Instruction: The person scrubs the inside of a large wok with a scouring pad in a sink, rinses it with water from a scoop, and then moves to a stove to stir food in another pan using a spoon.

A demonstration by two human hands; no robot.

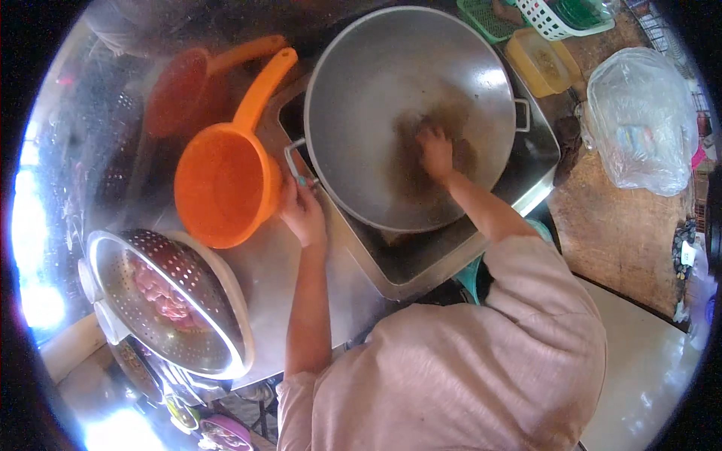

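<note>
A large round metal wok (361, 113) with two loop handles sits over a sink-like metal-rimmed stove top. My right hand (436, 151) is inside it, on the brownish patch at its bottom; whether its fingers hold anything is not visible. My left hand (304, 211) is beside the wok's left handle (294, 160), close to the side of an orange plastic dipper (225, 180), with something small and teal at the fingertips. Whether it grips the dipper is unclear. The dipper's handle points up and away.
A perforated metal colander (208, 282) with raw meat (169, 299) leans at the lower left. On the right, a wooden surface (615, 242) bears a filled clear plastic bag (643, 118). A yellow tub (541, 62) and a white basket (555, 20) lie behind. A reflective metal wall stands left.
</note>
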